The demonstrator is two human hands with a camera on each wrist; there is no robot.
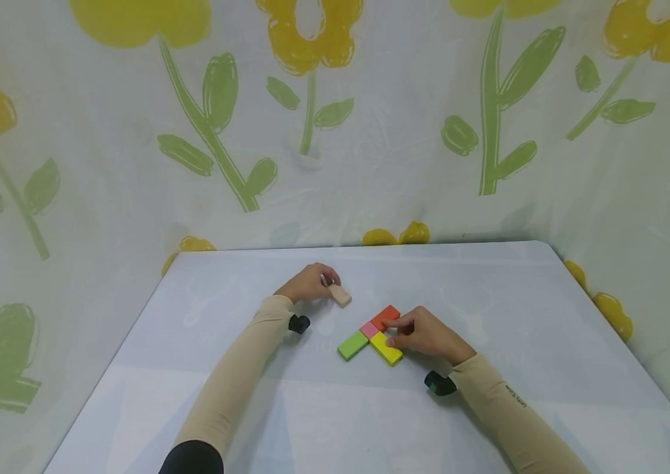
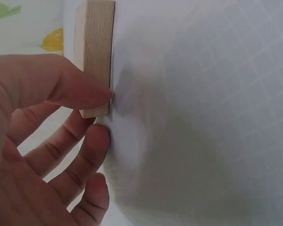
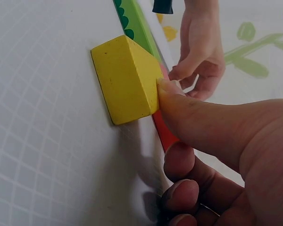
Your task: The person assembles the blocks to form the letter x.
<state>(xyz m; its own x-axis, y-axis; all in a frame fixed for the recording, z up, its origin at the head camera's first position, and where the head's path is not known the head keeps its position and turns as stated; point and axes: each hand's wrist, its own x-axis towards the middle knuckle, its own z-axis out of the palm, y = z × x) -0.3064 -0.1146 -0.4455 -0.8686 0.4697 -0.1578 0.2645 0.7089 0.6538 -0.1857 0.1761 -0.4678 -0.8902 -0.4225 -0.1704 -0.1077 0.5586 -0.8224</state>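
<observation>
My left hand [image 1: 309,283] holds a plain wooden block [image 1: 340,295] at one end, over the far middle of the table. The left wrist view shows the thumb across the wooden block [image 2: 98,42], with other fingers behind it. My right hand [image 1: 426,334] is at a group of coloured blocks. Its thumb touches the yellow block [image 1: 386,349], while the index fingertip rests at the orange-red block [image 1: 386,317]. A small pink block [image 1: 368,330] sits between these and a green block [image 1: 353,345]. In the right wrist view, the yellow block [image 3: 122,80] juts towards the camera.
The white table [image 1: 205,388] has a straight back edge near a flower-printed curtain [image 1: 370,145]. Black wrist devices hang under the left sleeve [image 1: 234,382] and the right sleeve [image 1: 513,415]. The wooden block is just beyond the coloured group.
</observation>
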